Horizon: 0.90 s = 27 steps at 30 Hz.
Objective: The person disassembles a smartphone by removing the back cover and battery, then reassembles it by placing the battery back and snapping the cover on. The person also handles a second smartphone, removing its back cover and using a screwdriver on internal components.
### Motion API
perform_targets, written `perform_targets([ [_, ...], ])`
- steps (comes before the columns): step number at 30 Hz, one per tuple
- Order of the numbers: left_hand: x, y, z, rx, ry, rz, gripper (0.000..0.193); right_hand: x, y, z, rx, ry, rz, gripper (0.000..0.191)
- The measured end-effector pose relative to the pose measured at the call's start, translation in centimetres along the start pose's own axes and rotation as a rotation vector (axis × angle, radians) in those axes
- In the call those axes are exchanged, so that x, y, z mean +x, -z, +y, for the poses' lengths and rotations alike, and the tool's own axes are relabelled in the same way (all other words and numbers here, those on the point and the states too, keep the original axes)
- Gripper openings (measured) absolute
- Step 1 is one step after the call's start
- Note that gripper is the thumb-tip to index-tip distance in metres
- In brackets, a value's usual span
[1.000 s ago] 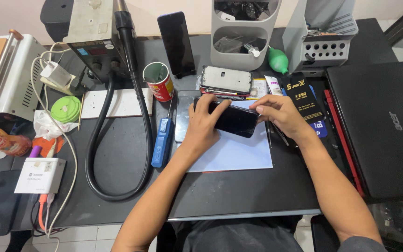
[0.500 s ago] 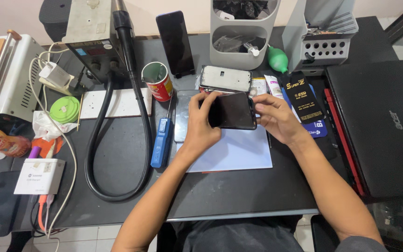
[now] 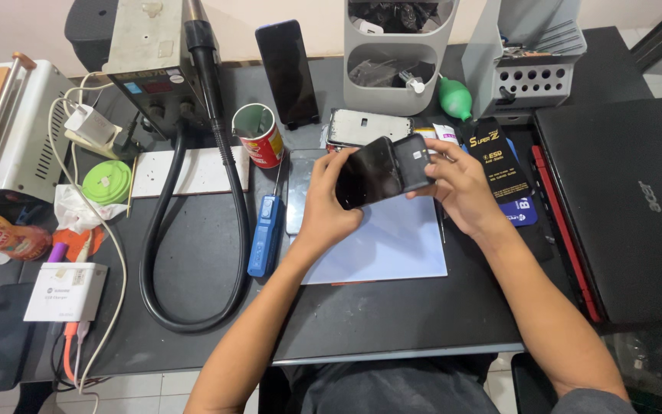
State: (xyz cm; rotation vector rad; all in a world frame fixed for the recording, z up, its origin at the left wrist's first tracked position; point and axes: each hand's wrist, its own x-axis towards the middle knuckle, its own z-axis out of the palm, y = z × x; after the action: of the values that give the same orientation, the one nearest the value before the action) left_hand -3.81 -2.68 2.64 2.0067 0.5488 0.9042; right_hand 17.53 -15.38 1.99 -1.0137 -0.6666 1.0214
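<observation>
Phone (image 3: 369, 181) work sits mid-way, judging by the head view: the dark handset is lifted off the pale blue mat (image 3: 392, 245) and tilted between both hands, above the middle of the surface (image 3: 193, 268). The left hand (image 3: 329, 205) curls round its left end, thumb on the glass. The right hand (image 3: 457, 182) pinches a small dark part (image 3: 413, 161) against the right end; whether that part is coming off or going on, I cannot tell. Just beyond lies a bare grey phone frame (image 3: 368, 127), still apart. The blue screwdriver (image 3: 267, 234) lies untouched left of the mat, beside the red can (image 3: 259, 135).
</observation>
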Motion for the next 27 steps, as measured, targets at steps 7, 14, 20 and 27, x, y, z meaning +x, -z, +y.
perform_targets([
  [7,0.5,0.0,-1.9,-0.122,0.023,0.035,0.094,1.3,2.0,1.4,-0.004,0.038,0.167,0.036],
  [14,1.0,0.6,-1.8,-0.853,0.387,-0.014,0.100,2.0,3.6,0.8,0.017,0.138,0.278,0.049],
  [20,0.9,0.3,-1.1,-1.182,0.599,-0.125,0.089,2.4,4.1,1.5,0.094,0.103,0.278,0.039],
  [27,1.0,0.4,-1.8,-1.189,0.584,-0.162,0.080,3.3,2.2,2.5,0.040,0.051,0.247,0.037],
])
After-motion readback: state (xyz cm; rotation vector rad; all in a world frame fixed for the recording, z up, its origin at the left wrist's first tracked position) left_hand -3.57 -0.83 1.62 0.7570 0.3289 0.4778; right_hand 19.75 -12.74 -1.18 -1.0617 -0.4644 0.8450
